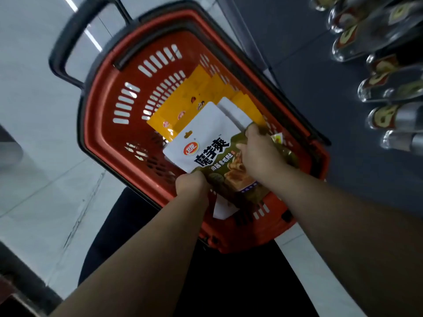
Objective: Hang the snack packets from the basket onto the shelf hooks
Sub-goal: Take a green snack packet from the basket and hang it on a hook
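Head view: pick-up step. Both hands reach down into the red basket on the floor and grip a white-and-green snack packet (others lie beneath it); the left hand curls round its lower-left edge, the right hand clasps its right side. Yellow packets remain behind. Next, judged: lift it clear and offer its hang hole to a hook beside the hanging packets at right.

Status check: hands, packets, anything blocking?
Both hands on white packet: left hand grips bottom corner, right hand grips its side. Yellow packets in basket. Nothing blocking.
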Motion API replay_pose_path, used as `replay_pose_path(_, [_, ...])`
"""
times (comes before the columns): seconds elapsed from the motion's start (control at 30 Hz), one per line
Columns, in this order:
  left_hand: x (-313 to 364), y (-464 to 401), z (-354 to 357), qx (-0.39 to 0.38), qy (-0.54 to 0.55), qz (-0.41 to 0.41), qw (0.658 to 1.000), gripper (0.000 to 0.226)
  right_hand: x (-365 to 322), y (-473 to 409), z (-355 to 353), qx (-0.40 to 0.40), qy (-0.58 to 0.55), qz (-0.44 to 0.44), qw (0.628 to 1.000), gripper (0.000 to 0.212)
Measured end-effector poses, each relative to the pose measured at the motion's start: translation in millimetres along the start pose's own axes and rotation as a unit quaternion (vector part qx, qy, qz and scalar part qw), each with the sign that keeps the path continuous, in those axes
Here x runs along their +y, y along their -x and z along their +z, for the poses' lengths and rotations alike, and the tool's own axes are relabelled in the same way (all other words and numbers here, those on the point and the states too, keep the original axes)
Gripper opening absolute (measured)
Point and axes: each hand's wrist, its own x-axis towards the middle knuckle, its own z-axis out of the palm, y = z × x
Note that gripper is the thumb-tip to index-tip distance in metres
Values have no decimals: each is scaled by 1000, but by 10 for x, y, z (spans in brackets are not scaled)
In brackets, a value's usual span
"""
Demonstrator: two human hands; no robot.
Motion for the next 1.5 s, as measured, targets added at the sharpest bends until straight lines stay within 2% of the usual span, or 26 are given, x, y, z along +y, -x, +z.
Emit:
replay_pose_path(0.07, [144,139,-130,27,-10,91,995,6,-23,139,-153,19,-104,16,994,29])
replay_pose_path(0.13, [378,348,-321,26,-25,212,977,16,-64,303,-356,59,-223,24,973,18])
replay_pose_path(0.17, [512,461,-421,15,-46,268,962,24,-105,393,-478,80,-258,25,962,19])
replay_pose_path(0.2, [661,608,-521,4,-62,321,945,29,-155,484,-613,102,-278,23,955,24])
replay_pose_path(0.3, [1126,1201,-799,-63,-45,434,897,11,-338,777,-1077,149,-333,32,931,23])
replay_pose_path(0.37, [1413,1688,-977,-95,-38,493,864,12,-468,984,-1454,193,-363,33,911,23])
replay_pose_path(0.5, [1871,2663,-1303,-150,-23,567,810,11,-700,1550,-2315,278,-418,18,865,26])
replay_pose_path(0.7, [2251,4427,-1746,-205,11,683,701,6,-882,2835,-3650,420,-406,-41,811,30])
replay_pose_path(0.83, [2295,5381,-1903,-231,31,740,631,4,-861,3578,-4266,488,-422,-56,762,26])
replay_pose_path(0.97, [2252,6031,-1815,-254,17,767,588,6,-670,4026,-4622,536,-438,-39,721,25])
replay_pose_path(1.03, [2192,6200,-1731,-248,-20,781,574,6,-533,4139,-4657,545,-442,-24,712,24])
replay_pose_path(1.17, [2045,6381,-1535,-206,-89,790,571,8,-274,4222,-4635,560,-439,18,703,29])
replay_pose_path(1.27, [1972,6482,-1421,-199,-85,801,558,8,-163,4267,-4669,573,-435,23,694,32])
replay_pose_path(1.5, [2015,6645,-1248,-186,-97,798,565,10,-31,4225,-4872,581,-423,30,694,32])
